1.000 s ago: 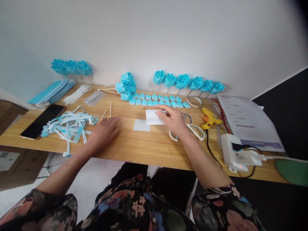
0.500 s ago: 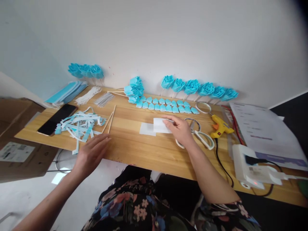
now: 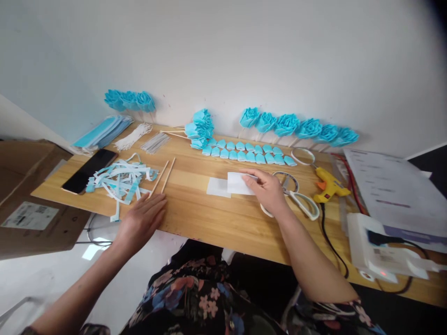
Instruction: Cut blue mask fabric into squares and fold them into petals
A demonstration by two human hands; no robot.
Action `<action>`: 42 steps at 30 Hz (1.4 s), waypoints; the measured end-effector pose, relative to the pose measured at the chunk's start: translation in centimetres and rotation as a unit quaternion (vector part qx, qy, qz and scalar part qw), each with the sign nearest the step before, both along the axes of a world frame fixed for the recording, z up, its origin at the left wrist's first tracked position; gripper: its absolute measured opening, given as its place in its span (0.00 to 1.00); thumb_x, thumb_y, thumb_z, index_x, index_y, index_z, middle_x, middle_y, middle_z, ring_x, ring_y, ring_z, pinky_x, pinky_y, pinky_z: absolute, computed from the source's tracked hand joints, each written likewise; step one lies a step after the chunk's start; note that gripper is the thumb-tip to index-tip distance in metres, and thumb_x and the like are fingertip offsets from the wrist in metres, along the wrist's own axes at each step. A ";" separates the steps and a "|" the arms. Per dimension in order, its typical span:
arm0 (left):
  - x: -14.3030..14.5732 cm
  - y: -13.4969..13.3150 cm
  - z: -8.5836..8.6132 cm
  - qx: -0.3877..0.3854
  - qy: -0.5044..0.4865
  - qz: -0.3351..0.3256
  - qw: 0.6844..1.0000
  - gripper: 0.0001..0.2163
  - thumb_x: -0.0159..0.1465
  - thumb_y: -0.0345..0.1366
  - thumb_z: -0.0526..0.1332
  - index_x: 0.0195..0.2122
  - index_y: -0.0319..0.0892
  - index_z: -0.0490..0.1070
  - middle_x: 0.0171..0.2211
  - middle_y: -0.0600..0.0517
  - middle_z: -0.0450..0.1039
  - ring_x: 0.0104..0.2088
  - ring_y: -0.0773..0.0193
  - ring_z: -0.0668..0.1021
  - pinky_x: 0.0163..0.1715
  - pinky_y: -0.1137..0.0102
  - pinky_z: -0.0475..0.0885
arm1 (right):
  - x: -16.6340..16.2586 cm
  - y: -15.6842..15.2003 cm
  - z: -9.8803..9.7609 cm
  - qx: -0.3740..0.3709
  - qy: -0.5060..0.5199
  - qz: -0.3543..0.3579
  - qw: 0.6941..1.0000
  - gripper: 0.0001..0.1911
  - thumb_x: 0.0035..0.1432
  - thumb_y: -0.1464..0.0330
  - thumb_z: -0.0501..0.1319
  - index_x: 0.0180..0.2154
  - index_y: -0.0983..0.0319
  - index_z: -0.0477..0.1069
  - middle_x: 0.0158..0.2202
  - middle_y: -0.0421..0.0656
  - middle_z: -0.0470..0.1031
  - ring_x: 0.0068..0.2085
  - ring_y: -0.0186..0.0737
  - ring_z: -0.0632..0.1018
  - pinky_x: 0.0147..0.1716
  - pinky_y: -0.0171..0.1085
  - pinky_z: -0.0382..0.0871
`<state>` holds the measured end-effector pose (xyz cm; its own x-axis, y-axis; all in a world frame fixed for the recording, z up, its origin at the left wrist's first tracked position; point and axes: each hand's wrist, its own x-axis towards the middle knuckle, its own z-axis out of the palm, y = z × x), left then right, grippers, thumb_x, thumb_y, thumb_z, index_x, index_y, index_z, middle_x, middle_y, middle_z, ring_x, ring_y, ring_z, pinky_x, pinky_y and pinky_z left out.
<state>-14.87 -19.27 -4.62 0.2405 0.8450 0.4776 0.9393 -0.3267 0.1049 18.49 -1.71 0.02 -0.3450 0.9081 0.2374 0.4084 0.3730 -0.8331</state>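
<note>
My right hand (image 3: 266, 190) pinches a white rectangular sheet (image 3: 237, 183) between thumb and fingers, just above the table. Its left edge overlaps a second thin white sheet (image 3: 218, 187) lying on the wood. My left hand (image 3: 144, 219) rests nearly flat near the table's front edge, fingers stretched out. Its fingertips reach the near ends of two thin wooden sticks (image 3: 168, 176). Beside them, on the left, lies a tangle of blue and white strips (image 3: 120, 179). White-handled scissors (image 3: 303, 204) lie by my right hand, partly hidden under it.
Blue flowers (image 3: 287, 124) on sticks lean against the wall; several more lie in a bunch (image 3: 200, 128). Folded blue pieces (image 3: 240, 156) form two rows. A yellow glue gun (image 3: 330, 185), power strip (image 3: 370, 246) and papers (image 3: 391, 186) occupy the right; a phone (image 3: 90, 171) and masks (image 3: 101, 132) the left.
The two wooden sticks have spread from touching at their far ends to lying apart. My left hand has settled over their near ends. My right hand keeps the white sheet; the view has shifted slightly.
</note>
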 end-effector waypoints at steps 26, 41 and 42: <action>15.2 17.3 5.6 -0.386 -0.624 -0.120 0.669 0.12 0.60 0.40 0.67 0.31 0.33 0.76 0.19 0.49 0.75 0.19 0.68 0.74 0.20 0.75 0.67 | 1.5 0.8 0.6 0.030 0.076 -0.043 0.996 0.19 0.65 0.57 0.59 0.55 0.53 0.74 0.26 0.38 0.74 0.27 0.36 0.73 0.29 0.37 0.70; 13.9 17.2 5.4 -0.376 -0.633 -0.152 0.659 0.11 0.64 0.41 0.63 0.34 0.37 0.70 0.22 0.51 0.76 0.20 0.69 0.76 0.18 0.76 0.67 | 1.7 1.4 -0.1 0.031 0.058 0.014 0.998 0.07 0.59 0.66 0.64 0.40 0.57 0.78 0.39 0.40 0.82 0.38 0.37 0.80 0.40 0.38 0.74; 13.9 17.2 5.4 -0.378 -0.631 -0.154 0.659 0.11 0.64 0.41 0.63 0.35 0.37 0.70 0.23 0.51 0.76 0.20 0.69 0.76 0.18 0.76 0.67 | 1.7 1.4 -0.1 0.026 0.053 0.010 0.998 0.06 0.59 0.66 0.64 0.38 0.57 0.78 0.37 0.40 0.82 0.35 0.36 0.79 0.39 0.37 0.74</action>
<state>-0.96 -2.12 0.78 0.2700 0.9604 -0.0683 -0.1515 0.1124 0.9820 20.19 -0.34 -0.12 -0.3338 0.8864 0.3208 0.3113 0.4249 -0.8500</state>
